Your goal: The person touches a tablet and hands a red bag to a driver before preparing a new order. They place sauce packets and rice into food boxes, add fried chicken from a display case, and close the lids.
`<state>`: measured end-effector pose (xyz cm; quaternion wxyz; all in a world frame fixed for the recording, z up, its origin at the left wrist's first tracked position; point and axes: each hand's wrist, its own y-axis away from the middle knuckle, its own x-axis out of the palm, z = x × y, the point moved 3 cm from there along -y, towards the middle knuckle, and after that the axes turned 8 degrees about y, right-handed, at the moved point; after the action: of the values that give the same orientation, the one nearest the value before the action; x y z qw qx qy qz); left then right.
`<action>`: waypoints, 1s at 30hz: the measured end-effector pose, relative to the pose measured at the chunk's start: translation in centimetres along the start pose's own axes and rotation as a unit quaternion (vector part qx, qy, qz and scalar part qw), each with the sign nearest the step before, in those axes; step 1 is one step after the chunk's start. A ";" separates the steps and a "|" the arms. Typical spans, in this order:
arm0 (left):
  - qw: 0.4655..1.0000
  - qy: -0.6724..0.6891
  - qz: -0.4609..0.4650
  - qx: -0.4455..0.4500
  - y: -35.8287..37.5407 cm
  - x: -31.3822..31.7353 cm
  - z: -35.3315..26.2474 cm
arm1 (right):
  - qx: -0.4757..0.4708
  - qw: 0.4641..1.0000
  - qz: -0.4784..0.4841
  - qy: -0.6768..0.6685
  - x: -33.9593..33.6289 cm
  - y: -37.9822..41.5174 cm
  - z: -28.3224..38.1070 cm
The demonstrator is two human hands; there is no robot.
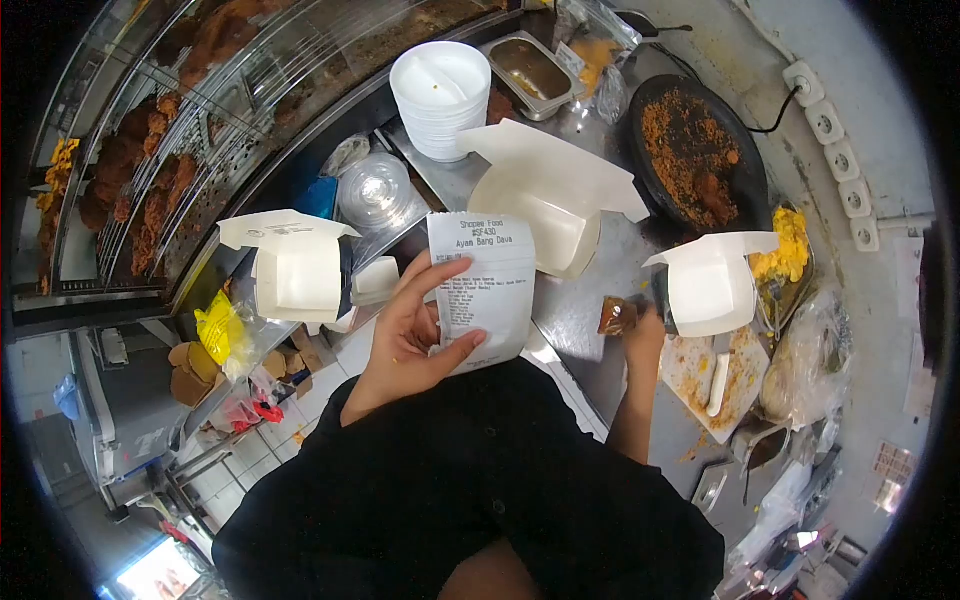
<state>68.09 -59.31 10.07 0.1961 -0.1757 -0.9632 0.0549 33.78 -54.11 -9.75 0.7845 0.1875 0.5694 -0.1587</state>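
Bare steel is left on the counter (572,318) between the large open box (549,228) and the right hand (643,332), and the counter's near edge is seen running slantwise past the front of the black shirt (480,480). Beyond that edge, tiled floor (225,480) is shown. On the far side, room is limited by the stacked white bowls (440,105), the metal tray (532,75) and the dark stone mortar (690,150), in which orange-brown crumbs are spread. To the right, the surface is taken up by the smaller open box (710,298) and the stained cutting board (685,385), on which a white handle (719,385) is rested. On the left, another open box (300,280) is set near the clear plastic lids (375,190).

The paper receipt (485,300) is held up in front of the body, the large box being partly covered by it in this view. It is white, narrow and slightly curved, with a ragged top edge; "Shopee Food", "#SF430" and "Ayam Bang Dava" are printed in dark type above smaller lines. It is pinched in the grip of the left hand (405,335), thumb and fingers being laid across its front. By the right hand's grip, a small brown packet (611,316) is pinched at the fingertips, above the counter beside the smaller box; its contents cannot be told.
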 end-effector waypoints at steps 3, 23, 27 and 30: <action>1.000 0.003 0.006 0.006 0.1 0.0 -0.5 | -0.067 0.996 0.039 -0.047 -5.0 0.7 3.9; 0.966 -0.215 -0.117 -0.078 2.7 -3.9 1.5 | -0.263 0.921 0.209 -0.199 -15.7 -0.1 10.7; 0.985 -0.153 -0.058 -0.059 1.4 -2.9 1.7 | -0.092 0.935 0.248 -0.235 -9.3 4.1 0.3; 0.993 -0.035 -0.017 -0.110 -0.1 0.3 0.6 | -0.021 0.985 0.126 -0.119 -4.4 6.8 -5.1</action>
<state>67.57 -59.34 9.65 0.1427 -0.1775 -0.9725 -0.0481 31.31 -45.54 -6.25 0.8642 0.2209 0.4469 -0.0682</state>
